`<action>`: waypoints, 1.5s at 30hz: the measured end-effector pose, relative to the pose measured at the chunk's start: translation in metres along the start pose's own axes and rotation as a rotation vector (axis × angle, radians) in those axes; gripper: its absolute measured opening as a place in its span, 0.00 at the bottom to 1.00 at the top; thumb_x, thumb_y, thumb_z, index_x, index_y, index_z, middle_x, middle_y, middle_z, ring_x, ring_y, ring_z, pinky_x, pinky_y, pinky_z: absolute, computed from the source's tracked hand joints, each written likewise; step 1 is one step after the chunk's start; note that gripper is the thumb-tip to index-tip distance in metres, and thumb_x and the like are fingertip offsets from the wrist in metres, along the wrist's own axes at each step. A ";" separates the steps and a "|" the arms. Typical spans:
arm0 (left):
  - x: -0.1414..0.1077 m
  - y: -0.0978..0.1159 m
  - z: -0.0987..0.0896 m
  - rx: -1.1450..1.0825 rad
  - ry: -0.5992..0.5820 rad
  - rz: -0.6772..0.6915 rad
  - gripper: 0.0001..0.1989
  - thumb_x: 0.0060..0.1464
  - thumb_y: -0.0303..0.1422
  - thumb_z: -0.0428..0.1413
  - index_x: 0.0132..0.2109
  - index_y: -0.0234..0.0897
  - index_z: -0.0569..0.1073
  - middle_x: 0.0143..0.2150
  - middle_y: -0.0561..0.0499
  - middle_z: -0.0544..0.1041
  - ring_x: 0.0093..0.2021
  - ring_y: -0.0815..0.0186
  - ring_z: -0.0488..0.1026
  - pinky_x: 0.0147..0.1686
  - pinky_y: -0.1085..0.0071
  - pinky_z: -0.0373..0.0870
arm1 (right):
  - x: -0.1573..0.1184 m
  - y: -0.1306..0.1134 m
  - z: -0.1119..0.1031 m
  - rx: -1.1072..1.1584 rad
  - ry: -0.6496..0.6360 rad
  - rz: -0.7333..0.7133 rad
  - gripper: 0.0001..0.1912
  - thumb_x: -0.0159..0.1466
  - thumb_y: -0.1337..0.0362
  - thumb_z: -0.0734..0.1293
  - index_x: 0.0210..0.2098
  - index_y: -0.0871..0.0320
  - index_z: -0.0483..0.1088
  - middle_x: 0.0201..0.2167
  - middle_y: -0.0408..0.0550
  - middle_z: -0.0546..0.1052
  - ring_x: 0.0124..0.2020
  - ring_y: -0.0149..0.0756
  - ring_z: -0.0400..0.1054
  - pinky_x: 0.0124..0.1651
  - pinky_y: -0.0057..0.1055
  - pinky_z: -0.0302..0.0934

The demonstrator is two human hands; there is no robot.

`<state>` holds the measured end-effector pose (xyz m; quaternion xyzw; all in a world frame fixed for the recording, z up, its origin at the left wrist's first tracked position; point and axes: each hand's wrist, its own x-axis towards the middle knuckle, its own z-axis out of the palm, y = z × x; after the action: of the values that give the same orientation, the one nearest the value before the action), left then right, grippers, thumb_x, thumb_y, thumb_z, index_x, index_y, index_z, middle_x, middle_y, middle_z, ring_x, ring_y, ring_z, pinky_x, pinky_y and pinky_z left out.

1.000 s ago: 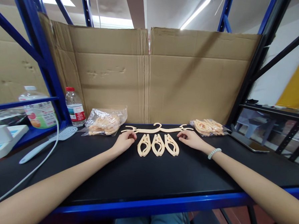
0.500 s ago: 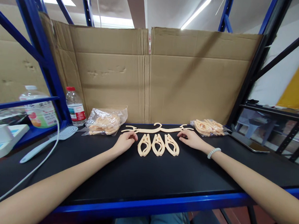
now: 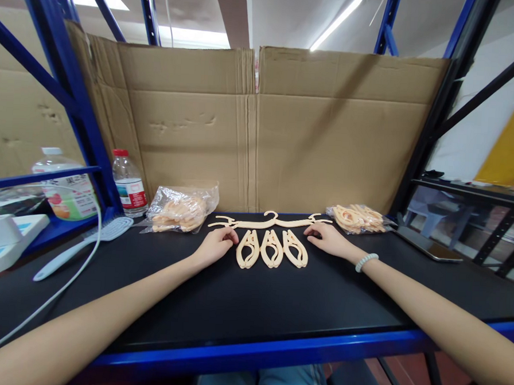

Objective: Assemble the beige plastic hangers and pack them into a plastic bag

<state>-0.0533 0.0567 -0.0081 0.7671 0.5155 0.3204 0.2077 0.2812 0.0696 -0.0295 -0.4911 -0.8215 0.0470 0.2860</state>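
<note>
An unfolded cream hanger point(image 3: 255, 224) lies near the back of the black table, its hook pointing at the cardboard. In front of it three folded cream hangers lie side by side: a left one point(image 3: 247, 264), a middle one point(image 3: 272, 263) and a right one point(image 3: 301, 264). My left hand point(image 3: 216, 243) rests by the left folded hanger, below the unfolded hanger's left end, fingers loosely curled and apart. Beside the right folded hanger, my right hand point(image 3: 328, 240) lies with thumb and fingers apart, near the unfolded hanger's right end. Neither hand holds anything.
Plastic bags of folded hangers lie at the back left point(image 3: 182, 210) and back right point(image 3: 359, 219). A red-capped bottle point(image 3: 130, 186), a pale blue brush point(image 3: 81, 251) and a white cable are on the left. A dark flat device point(image 3: 429, 246) lies right. Cardboard point(image 3: 342, 128) stands behind.
</note>
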 end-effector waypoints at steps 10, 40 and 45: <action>0.002 -0.007 0.003 0.069 0.002 0.012 0.11 0.39 0.24 0.46 0.30 0.37 0.70 0.27 0.54 0.71 0.31 0.64 0.68 0.34 0.70 0.63 | 0.008 0.041 -0.001 -0.157 0.085 -0.082 0.18 0.61 0.66 0.61 0.51 0.59 0.66 0.52 0.56 0.69 0.55 0.46 0.63 0.59 0.47 0.56; 0.000 0.001 -0.002 -0.090 0.083 -0.041 0.09 0.42 0.30 0.50 0.32 0.37 0.72 0.34 0.51 0.75 0.38 0.61 0.72 0.41 0.66 0.64 | 0.007 0.017 -0.020 0.035 0.227 -0.017 0.06 0.63 0.63 0.60 0.34 0.58 0.66 0.28 0.46 0.73 0.29 0.34 0.67 0.31 0.30 0.59; 0.000 0.004 0.000 -0.285 0.085 -0.186 0.17 0.44 0.36 0.54 0.42 0.33 0.71 0.38 0.47 0.77 0.38 0.60 0.73 0.42 0.65 0.66 | 0.004 0.012 -0.038 0.089 0.305 -0.018 0.05 0.61 0.65 0.61 0.35 0.58 0.68 0.26 0.46 0.73 0.28 0.35 0.68 0.32 0.32 0.62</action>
<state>-0.0508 0.0553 -0.0059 0.6645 0.5419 0.4020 0.3211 0.3083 0.0710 -0.0008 -0.4721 -0.7700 0.0058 0.4293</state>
